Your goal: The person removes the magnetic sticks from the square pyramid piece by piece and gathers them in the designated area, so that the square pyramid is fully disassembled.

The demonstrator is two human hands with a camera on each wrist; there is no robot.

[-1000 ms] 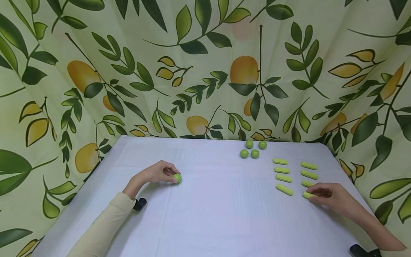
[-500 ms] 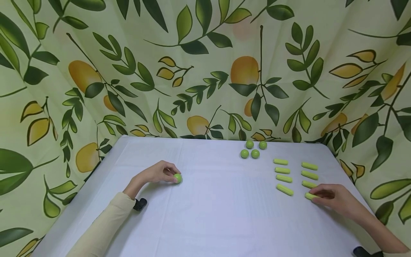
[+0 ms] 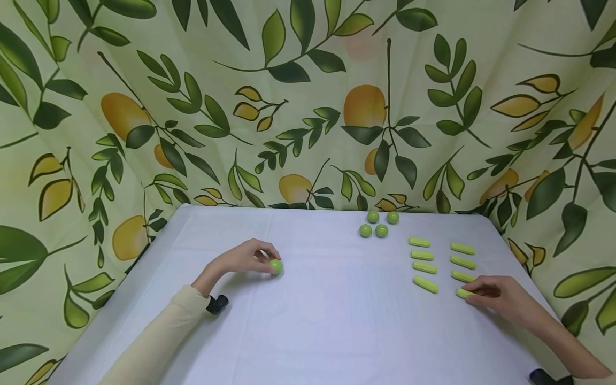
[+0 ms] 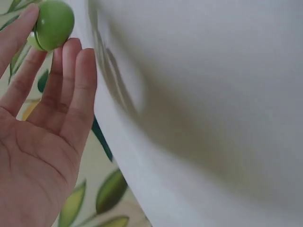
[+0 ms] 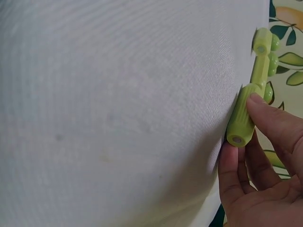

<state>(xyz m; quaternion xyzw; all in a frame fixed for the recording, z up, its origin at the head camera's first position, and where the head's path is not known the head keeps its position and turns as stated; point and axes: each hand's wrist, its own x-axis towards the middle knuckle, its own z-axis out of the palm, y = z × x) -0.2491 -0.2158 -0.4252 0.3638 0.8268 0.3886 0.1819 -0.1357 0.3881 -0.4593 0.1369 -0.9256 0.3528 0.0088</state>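
Left of the table's middle, my left hand (image 3: 250, 256) pinches a shiny green ball (image 3: 276, 267) between thumb and fingertips. The same ball (image 4: 57, 26) shows a groove on its side in the left wrist view, with the other fingers extended below it. Whether it touches the cloth I cannot tell. At the right, my right hand (image 3: 505, 299) grips a light green ribbed stick (image 3: 463, 293) at the near end of a column of similar sticks. A grey disc sits in the end of that stick (image 5: 242, 116) in the right wrist view; its far end overlaps others behind.
A column of several light green sticks (image 3: 423, 268) lies left of the right hand's column (image 3: 463, 262). Several green balls (image 3: 382, 230) stand grouped near the back edge. White cloth covers the table (image 3: 317, 321); a leaf-patterned curtain (image 3: 308, 107) hangs behind and at both sides.
My left hand has moved a little to the right with the ball. My right hand has shifted very slightly right with the stick, then stayed still. The other balls and sticks lie unchanged.
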